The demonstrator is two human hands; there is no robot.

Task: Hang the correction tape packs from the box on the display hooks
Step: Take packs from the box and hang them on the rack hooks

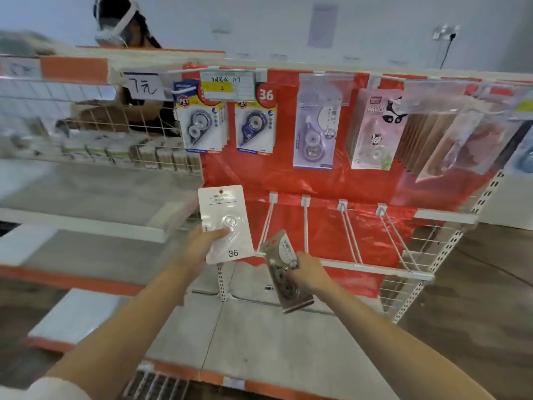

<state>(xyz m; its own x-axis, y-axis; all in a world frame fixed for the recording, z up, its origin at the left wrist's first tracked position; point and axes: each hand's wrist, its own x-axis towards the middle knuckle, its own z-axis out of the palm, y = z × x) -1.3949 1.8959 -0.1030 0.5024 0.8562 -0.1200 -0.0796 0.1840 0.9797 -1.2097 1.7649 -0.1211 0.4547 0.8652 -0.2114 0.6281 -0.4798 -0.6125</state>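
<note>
Taking the red backing sheet (317,180) of the display as the landmark, a wire basket (115,131) of blurred small packs is seen to its left, with a handwritten price card (143,85) above that basket. Below the sheet's lower left corner, a white-backed correction tape pack (223,223) marked 36 is held upright by the left hand (202,249), the thumb pressed on its face and the fingers hidden behind it. Across the top of the sheet, hung packs are seen in turn: two blue-carded correction tape packs (202,119) under a price label (227,85), a pale lilac pack (315,131), then a panda-printed pack (375,131), with clear-bagged packs (461,140) further right, too blurred to be read. In front of the sheet's lower half, four bare white display hooks (349,235) are seen projecting from a rail. At the tip of the leftmost of these hooks, a dark brown correction tape pack (284,272) is gripped by the right hand (310,272), fingers curled round its edge, the pack tilted with its top end toward the hook; whether it touches the hook cannot be told.
</note>
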